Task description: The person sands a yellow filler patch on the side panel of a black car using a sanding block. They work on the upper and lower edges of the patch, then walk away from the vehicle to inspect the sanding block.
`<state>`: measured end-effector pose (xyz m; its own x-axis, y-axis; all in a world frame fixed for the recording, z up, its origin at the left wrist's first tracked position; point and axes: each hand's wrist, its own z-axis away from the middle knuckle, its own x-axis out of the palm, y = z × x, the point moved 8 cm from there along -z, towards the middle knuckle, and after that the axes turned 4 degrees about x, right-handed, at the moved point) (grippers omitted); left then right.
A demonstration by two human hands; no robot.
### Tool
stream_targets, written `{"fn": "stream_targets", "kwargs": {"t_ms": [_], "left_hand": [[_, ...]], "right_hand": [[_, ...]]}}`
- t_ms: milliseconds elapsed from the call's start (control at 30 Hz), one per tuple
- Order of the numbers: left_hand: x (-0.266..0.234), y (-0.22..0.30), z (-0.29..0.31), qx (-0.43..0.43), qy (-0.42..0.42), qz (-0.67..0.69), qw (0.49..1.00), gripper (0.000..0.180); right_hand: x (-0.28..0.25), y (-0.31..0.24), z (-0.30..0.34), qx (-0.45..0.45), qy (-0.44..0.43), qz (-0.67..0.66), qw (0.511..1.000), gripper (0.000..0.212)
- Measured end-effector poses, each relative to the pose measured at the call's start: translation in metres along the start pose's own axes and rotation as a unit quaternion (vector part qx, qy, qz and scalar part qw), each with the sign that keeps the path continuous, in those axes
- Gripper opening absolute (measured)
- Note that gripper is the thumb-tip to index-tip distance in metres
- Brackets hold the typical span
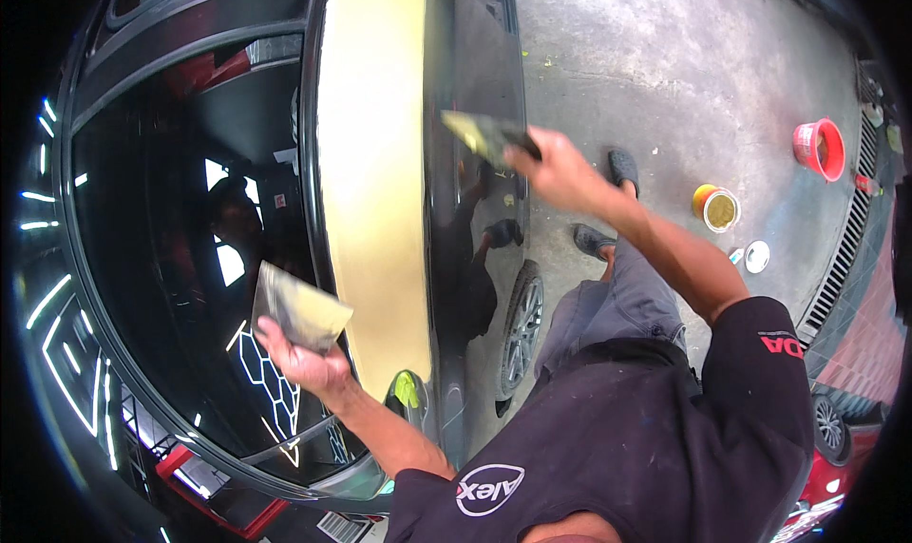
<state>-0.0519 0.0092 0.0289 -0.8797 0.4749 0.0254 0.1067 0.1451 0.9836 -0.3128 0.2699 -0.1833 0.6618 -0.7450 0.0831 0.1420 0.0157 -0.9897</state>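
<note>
My left hand (309, 364) grips a flat putty plate (299, 310) smeared with yellow putty, held above the dark glass of a black car. In my right hand (562, 170) is a putty spreader (480, 134), its blade streaked with yellow and slightly blurred. The spreader is over the car's dark side panel (475, 58), to the right of a long, pale yellow coated strip (380, 191). That strip runs along the car between the glass (180, 163) and the side panel. Both tools look apart from the coated surface.
A wheel (521, 329) stands below the side panel, near my legs. On the concrete floor (655, 68) are an open can of yellowish material (716, 209), a round white lid (756, 256) and a red bucket (819, 151). Bright green material (407, 389) shows near the strip's lower end.
</note>
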Motion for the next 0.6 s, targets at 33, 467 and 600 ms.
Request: {"fn": "stream_targets", "kwargs": {"t_ms": [33,467,600], "left_hand": [[-0.017,0.001,0.0,-0.003,0.019,-0.003,1.0,0.043],[-0.108,-0.043,0.018,-0.048,0.088,-0.032,0.994,0.046],[-0.106,-0.045,0.017,-0.043,0.08,-0.025,0.996,0.047]], "right_hand": [[-0.015,0.002,-0.027,0.014,0.024,0.007,1.0,0.025],[-0.037,-0.056,-0.242,-0.125,0.202,0.113,0.965,0.036],[-0.027,-0.052,-0.265,-0.198,0.284,0.187,0.919,0.038]]}}
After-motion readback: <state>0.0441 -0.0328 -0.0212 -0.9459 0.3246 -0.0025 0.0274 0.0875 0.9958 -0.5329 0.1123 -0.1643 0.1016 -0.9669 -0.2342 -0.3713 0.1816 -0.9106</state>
